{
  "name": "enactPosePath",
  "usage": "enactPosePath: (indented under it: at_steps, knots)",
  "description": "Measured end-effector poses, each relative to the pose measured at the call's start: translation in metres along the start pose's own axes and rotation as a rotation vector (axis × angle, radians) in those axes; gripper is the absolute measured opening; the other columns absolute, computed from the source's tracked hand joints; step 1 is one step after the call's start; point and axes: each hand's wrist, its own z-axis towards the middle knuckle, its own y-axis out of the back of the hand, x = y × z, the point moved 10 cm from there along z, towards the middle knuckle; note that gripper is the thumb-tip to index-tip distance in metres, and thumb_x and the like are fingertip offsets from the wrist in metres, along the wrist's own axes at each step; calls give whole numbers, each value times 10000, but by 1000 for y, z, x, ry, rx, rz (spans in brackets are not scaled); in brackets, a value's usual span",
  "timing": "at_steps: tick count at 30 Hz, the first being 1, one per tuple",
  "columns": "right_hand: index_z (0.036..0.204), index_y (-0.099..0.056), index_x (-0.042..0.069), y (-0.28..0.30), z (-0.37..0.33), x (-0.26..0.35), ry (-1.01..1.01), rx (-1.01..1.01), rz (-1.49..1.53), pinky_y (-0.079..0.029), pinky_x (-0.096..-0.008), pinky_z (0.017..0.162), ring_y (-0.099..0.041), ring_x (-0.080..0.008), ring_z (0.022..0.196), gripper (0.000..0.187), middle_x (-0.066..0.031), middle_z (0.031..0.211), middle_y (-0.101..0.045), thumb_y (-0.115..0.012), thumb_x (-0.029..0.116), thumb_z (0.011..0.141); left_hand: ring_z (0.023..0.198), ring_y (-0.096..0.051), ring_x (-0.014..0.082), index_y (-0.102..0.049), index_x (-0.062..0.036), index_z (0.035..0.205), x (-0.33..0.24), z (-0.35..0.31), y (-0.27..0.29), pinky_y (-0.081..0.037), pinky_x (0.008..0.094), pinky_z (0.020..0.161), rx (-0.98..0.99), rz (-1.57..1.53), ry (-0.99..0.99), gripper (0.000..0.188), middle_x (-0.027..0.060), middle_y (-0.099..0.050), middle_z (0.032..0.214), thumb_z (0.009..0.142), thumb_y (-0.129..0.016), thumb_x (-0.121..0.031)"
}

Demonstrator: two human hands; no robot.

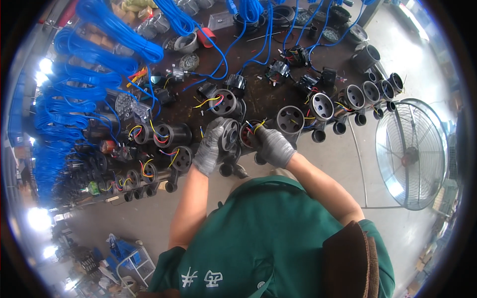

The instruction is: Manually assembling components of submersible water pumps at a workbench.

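Both of my hands wear grey gloves and meet at the near edge of the bench. My left hand [209, 149] is closed on the side of a round dark grey end cover [230, 134] with several holes in its face, held tilted on edge. Just right of it is an open motor housing [245, 135] with a reddish inside. Coloured wires [256, 127] come out of its mouth. My right hand [277, 147] curls around the housing's right side, its fingertips close to the wires; part of its grip is hidden.
More round housings [290, 119] line the bench edge on both sides. Black switch boxes [278, 71] with blue cables lie farther back on the dark bench [258, 94]. Coiled blue cables [119, 35] hang at left and along the back. A large fan [410, 155] stands at right.
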Motion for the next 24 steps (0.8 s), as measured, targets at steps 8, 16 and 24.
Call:
enactPosePath:
  at_steps: [8, 16, 24]
  knots:
    - [1076, -631, 33, 5, 8, 3, 7, 92, -52, -540, -496, 693, -690, -419, 784, 227, -228, 827, -699, -599, 237, 982, 1220, -601, 193, -494, -82, 1415, -2, 4, 3, -503, 355, 1057, 36, 33, 83, 469, 84, -608, 1342, 994, -597, -261]
    - [1035, -713, 60, -9, 22, 25, 100, 444, -336, -535, -511, 796, -682, -431, 884, 313, -224, 916, -716, -572, 331, 964, 1241, -600, 214, -496, -80, 1459, -33, 3, 1, -526, 375, 1047, 79, 208, -63, 555, 105, -608, 1371, 963, -628, -292]
    - [1059, -718, 50, -6, 25, 23, 95, 428, -257, -529, -508, 828, -666, -446, 915, 351, -246, 944, -707, -555, 348, 971, 1278, -580, 200, -470, -72, 1473, -36, 0, -19, -461, 340, 1112, 111, 366, 69, 481, 113, -604, 1385, 1020, -579, -193]
